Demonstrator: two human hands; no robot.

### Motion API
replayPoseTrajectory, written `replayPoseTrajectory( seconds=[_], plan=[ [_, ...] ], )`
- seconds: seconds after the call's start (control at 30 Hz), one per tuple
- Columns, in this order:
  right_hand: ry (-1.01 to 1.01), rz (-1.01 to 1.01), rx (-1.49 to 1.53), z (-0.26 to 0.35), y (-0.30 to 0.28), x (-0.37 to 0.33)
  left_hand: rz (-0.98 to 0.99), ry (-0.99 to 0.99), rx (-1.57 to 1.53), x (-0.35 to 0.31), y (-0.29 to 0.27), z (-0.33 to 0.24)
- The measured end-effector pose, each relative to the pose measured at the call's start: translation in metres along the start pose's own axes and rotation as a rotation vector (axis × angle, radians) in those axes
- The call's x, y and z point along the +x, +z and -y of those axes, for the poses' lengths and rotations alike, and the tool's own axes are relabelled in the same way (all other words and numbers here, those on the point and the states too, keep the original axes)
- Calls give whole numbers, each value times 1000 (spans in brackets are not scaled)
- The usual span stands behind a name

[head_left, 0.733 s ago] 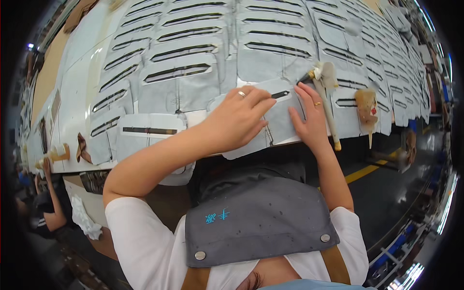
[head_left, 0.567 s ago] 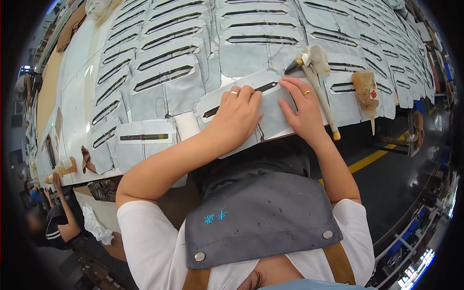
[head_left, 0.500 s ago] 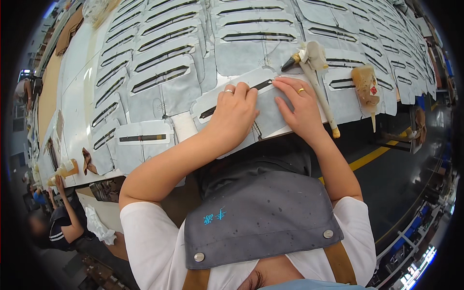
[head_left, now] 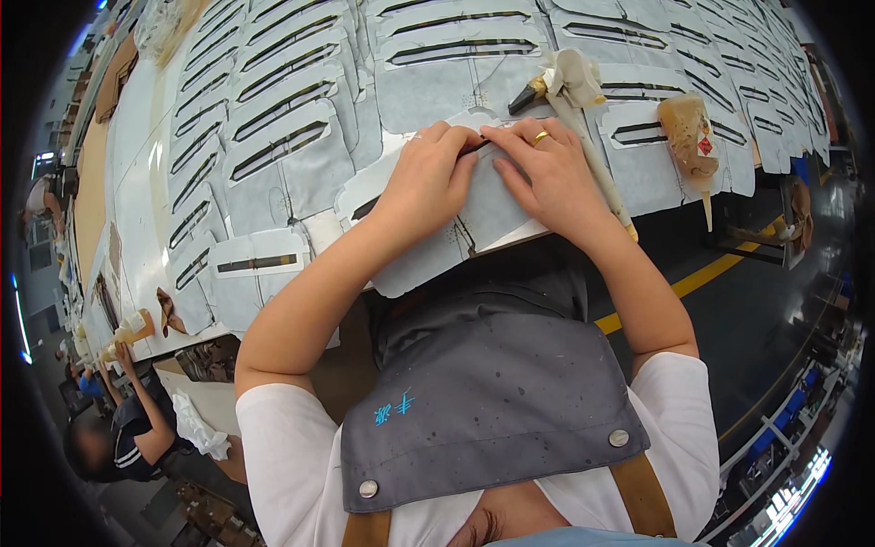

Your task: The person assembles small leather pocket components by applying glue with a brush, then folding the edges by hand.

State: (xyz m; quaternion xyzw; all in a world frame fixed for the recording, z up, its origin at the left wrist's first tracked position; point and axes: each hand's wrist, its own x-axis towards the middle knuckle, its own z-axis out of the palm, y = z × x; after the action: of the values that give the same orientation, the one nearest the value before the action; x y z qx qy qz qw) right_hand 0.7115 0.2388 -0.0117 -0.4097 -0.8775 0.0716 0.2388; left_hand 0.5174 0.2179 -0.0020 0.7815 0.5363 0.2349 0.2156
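A grey fabric panel [head_left: 424, 262] with a white-bordered dark slot lies in front of me at the table's near edge. My left hand [head_left: 428, 178] is closed at the slot, thumb and fingertips pinching its dark edge. From the right, my right hand [head_left: 553, 173] presses bent fingertips at the slot's far right end, its thumb resting lower on the panel. Both hands' fingertips nearly meet, and they cover most of the slot. Just beyond my right hand lies a hammer-like tool [head_left: 592, 146] with a pale handle, dark pointed tip and wrapped head.
An amber glue bottle [head_left: 690, 137] lies to the right, nozzle over the table edge. Overlapping rows of similar slotted panels [head_left: 296, 187] cover the table. At the far left, a co-worker's hand [head_left: 123, 354] touches another glue bottle [head_left: 134, 326]. A brown scrap [head_left: 169, 313] lies nearby.
My left hand has moved up along the slot toward my right hand, and its fingers now pinch the slot's edge. The right fingertips have drawn closer to it. The whole view has shifted slightly.
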Motion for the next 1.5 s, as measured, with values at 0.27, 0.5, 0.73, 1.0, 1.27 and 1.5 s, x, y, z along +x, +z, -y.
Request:
replayPoseTrajectory(
  seconds=[0.27, 0.5, 0.73, 1.0, 1.27, 1.5],
  plan=[
    [-45, 27, 130, -4, -5, -1, -125, 231, 87, -7, 8, 5],
    [-71, -72, 357, 5, -4, 6, -96, 267, 316, -9, 6, 3],
    [10, 100, 396, 8, -2, 7, -55, 37, -143, -34, -16, 16],
    [-346, 122, -172, -2, -16, 9, -54, 231, 250, -44, -9, 11],
    [8, 219, 488, 34, 6, 17, -130, 115, 37, -49, -21, 15],
    [-35, 362, 526, 32, 4, 30, -35, -69, -105, -63, -33, 23]
  ],
)
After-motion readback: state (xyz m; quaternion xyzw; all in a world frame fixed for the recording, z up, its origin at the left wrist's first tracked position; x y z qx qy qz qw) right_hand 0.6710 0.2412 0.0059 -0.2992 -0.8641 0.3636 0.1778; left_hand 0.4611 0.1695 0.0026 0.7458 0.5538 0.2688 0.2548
